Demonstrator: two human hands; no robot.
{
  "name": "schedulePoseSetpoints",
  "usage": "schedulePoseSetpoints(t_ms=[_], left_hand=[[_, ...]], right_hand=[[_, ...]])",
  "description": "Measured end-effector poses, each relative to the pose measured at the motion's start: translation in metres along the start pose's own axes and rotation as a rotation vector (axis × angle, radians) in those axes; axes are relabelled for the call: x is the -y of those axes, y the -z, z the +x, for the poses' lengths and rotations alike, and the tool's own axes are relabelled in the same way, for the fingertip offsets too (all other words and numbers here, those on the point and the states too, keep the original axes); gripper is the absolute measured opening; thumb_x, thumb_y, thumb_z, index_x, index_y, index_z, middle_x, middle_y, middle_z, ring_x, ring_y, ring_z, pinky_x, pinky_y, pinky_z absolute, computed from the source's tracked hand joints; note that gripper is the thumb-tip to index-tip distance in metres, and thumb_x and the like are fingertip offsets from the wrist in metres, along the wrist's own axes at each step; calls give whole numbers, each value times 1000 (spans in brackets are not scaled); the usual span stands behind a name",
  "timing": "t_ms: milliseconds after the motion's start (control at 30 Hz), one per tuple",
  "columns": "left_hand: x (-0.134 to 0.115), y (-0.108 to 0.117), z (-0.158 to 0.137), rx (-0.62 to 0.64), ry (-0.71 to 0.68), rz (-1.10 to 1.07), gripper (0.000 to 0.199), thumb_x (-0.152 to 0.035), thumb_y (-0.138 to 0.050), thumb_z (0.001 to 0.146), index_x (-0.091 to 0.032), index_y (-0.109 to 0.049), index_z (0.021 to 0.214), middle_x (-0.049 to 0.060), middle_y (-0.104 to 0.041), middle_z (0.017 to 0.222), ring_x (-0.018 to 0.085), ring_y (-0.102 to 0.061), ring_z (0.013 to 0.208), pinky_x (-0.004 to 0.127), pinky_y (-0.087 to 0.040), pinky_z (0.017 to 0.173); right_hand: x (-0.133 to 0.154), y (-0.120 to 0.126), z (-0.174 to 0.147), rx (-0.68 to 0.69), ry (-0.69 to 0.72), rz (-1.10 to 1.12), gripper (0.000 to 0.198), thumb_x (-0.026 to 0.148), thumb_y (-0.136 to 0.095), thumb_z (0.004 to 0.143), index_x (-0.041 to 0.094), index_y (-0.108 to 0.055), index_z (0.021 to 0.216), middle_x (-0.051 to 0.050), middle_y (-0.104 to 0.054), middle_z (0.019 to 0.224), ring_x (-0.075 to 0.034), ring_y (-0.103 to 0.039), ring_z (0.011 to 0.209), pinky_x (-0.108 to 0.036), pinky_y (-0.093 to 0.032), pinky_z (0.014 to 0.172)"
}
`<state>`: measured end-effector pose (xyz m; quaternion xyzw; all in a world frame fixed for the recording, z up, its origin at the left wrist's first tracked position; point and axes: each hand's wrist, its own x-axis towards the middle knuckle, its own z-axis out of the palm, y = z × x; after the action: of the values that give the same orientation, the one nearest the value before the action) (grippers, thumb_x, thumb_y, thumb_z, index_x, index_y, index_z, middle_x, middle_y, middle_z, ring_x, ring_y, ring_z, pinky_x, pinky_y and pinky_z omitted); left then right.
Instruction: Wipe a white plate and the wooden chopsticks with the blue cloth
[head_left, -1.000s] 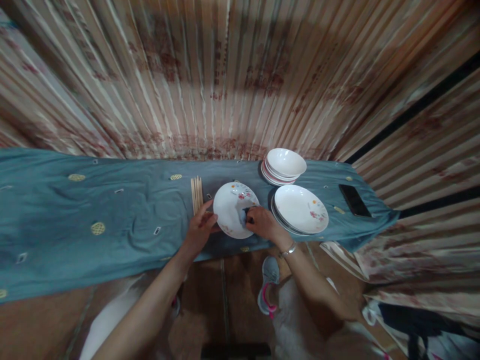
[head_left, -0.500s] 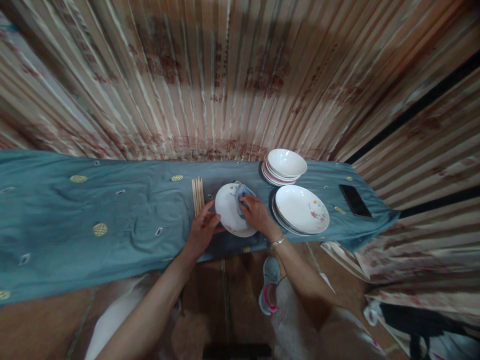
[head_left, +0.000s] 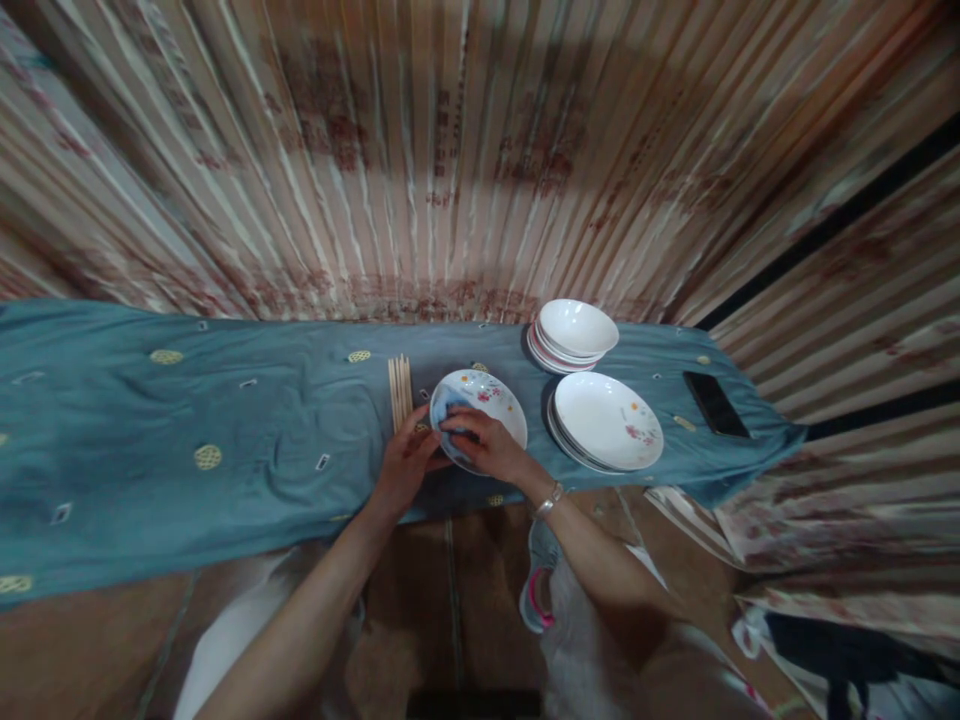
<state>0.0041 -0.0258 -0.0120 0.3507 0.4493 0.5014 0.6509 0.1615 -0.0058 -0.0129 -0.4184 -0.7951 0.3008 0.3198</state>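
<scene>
A white plate (head_left: 504,405) with small red flowers and an orange dot is at the middle of the cloth-covered table. My left hand (head_left: 406,462) grips its left rim, thumb on top and fingers beneath the edge. My right hand (head_left: 480,440) presses a light blue cloth (head_left: 448,401) onto the plate's left side, with the fingers bent over it. Part of the cloth is hidden under those fingers. Just left of the plate, beyond my left hand, lies a bundle of wooden chopsticks (head_left: 400,392).
To the right stands a stack of plates (head_left: 600,420), flowered on top. Behind it is a stack of white bowls (head_left: 576,328). A black phone (head_left: 715,404) lies near the right end of the blue-green tablecloth (head_left: 277,400). A pleated curtain (head_left: 390,180) hangs behind the table.
My right hand has moved the blue cloth from the plate's upper right to its left side, uncovering the flowers. My left hand keeps its hold on the rim.
</scene>
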Motion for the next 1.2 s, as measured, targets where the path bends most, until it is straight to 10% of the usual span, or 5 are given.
schedulePoseSetpoints(t_ms=[267, 500, 833, 1200], left_hand=[[-3, -2, 1, -9, -17, 61, 61, -34, -74, 61, -19, -56, 117, -1, -65, 75, 17, -62, 68, 34, -57, 63], [-4, -3, 2, -6, -31, 108, 61, -33, -73, 62, -19, -56, 118, 1, -65, 76, 20, -63, 72, 36, -57, 64], [-2, -4, 2, 6, -26, 65, 60, -32, -73, 62, -20, -54, 117, 1, -64, 78, 21, -63, 76, 37, -57, 65], [3, -6, -3, -3, 36, 15, 68, -30, -72, 62, -21, -46, 124, -1, -65, 78, 19, -64, 77, 35, -57, 65]], right_hand=[[6, 28, -22, 244, -108, 178, 18, 10, -57, 73, 17, -68, 86, -1, -65, 91, -14, -60, 85, -26, -44, 80], [-5, 45, -38, 340, -229, -272, 19, 10, -55, 72, 17, -69, 83, -3, -68, 87, -16, -62, 82, -26, -43, 76], [-18, 45, -29, 156, -256, -821, 18, 9, -50, 81, 14, -67, 79, -11, -66, 86, -20, -60, 89, -31, -42, 86], [-46, 26, -11, -188, -162, -534, 32, 14, -42, 87, 12, -59, 115, -16, -56, 120, -24, -52, 112, -38, -40, 99]])
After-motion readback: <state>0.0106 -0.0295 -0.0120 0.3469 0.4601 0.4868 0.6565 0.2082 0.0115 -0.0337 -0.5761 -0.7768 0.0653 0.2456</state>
